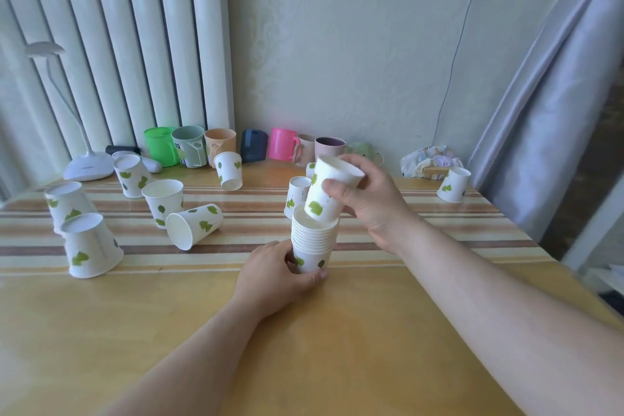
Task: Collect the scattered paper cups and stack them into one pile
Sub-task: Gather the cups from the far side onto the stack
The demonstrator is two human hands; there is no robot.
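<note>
the right hand (366,199) is wrapped around one paper cup (329,191), mouth up and tilted, its base already dipping into the top of the pile (314,240); the tilt probably lets the base find the opening before the cup is straightened and pushed down. the left hand (277,275) is closed around the bottom of the pile, pinning it to the surface (337,331) so the push from above does not tip it. the pile stands upright near the middle of the surface, many rims deep. several loose cups still wait: a cup on its side (194,224) to the left, others upside down further left, one just behind the pile, and a far cup (454,185) near the right edge.
</note>
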